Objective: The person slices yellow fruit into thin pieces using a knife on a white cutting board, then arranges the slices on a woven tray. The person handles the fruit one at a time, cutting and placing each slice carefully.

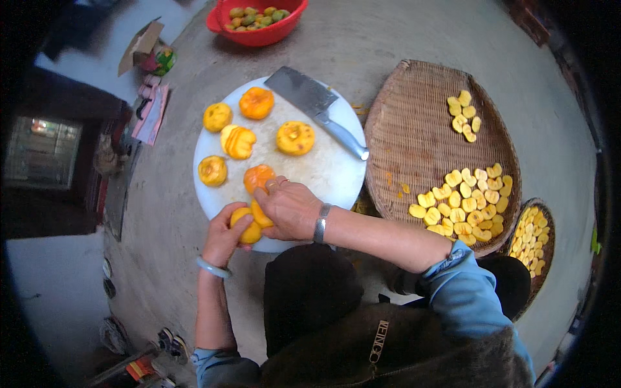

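Observation:
My left hand (227, 228) grips a smooth yellow-orange fruit piece (250, 232) at the near edge of a round white cutting board (330, 179). Fingers of my right hand (288, 208) close on another yellow piece (261, 213) pressed beside it. Just beyond them lies an orange peeled fruit (258, 175), partly covered by my right fingers. Farther up the board are several whole fruits, such as a spotted yellow one (295, 138) and an orange one (256, 103). Among them leans a sliced fruit (238, 142). A cleaver (310, 99) rests along the far right, its handle reaching the rim.
Right of the board, a woven basket tray (402, 121) carries many yellow slices (468, 203). A smaller basket (548, 257) of slices sits beyond it. At the far side stands a red plastic basin (257, 38) of greenish-yellow fruits. Shoes (173, 343) lie at lower left.

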`<state>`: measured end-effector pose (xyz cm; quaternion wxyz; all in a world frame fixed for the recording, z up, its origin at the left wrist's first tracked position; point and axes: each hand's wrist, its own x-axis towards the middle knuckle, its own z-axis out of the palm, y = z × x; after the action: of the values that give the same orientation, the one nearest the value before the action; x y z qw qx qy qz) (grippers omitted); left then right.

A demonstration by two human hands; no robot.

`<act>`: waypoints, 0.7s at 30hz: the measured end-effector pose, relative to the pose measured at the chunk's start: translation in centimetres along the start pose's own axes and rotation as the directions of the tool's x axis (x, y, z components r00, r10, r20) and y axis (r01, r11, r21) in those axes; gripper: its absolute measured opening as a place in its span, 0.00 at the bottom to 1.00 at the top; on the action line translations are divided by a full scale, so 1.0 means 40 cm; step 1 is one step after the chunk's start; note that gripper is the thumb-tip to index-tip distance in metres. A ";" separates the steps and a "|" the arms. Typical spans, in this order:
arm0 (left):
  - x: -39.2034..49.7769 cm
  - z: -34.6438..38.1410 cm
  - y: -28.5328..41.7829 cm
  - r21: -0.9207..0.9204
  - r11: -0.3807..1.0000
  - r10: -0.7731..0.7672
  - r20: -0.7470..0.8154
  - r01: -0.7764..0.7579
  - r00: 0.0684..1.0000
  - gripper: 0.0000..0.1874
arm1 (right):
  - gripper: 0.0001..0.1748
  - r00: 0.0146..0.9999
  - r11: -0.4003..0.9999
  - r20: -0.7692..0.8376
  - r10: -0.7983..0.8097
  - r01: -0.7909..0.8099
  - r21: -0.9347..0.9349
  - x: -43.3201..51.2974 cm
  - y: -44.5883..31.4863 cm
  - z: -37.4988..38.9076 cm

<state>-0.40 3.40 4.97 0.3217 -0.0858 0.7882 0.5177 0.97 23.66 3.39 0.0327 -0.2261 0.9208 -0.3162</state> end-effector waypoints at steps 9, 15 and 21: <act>0.021 0.004 -0.053 0.074 0.971 0.234 -0.112 -0.226 0.966 0.23 | 0.30 0.996 0.988 0.057 0.063 -0.054 -0.144 -0.005 -0.013 0.023; 0.086 -0.055 -0.069 -0.025 0.978 0.203 -0.152 -0.209 0.967 0.22 | 0.32 0.994 0.976 0.093 0.053 -0.032 -0.218 -0.016 -0.005 0.020; 0.104 -0.086 -0.074 0.422 0.840 0.469 -0.253 -0.339 0.846 0.22 | 0.27 1.000 0.991 0.027 0.009 -0.005 -0.134 -0.003 0.005 -0.025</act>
<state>-3.70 -0.10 1.14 0.0694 0.0560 0.9135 0.3970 0.79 24.41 4.06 0.0313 -0.2288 0.9402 -0.2504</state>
